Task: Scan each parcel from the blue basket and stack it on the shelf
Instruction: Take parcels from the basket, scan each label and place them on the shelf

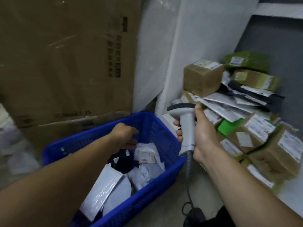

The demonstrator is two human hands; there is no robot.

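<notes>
Left hand reaching into blue basket, right hand holding scanner ready.

Risks: the loose parcel stack (pixel 246 112) on the shelf (pixel 291 203), right of and beyond the blue basket (pixel 144 199), leans and looks ready to slide if another parcel lands on it. The scanner cable (pixel 188 185) hangs at the basket's right side and could snag. Labels may face down, so a scan could miss. At the basket's near end lies a silver mailer (pixel 101 192). Further in, the left hand (pixel 124 136) hovers over a labelled white mailer (pixel 146 154), fingers loosely bent, gripping nothing; contact unclear due to blur. Just right of the basket, the right hand (pixel 201 133) is wrapped round the grip of the scanner (pixel 186 126), head pointing left. Behind the basket stands a big cardboard box (pixel 65 63).
</notes>
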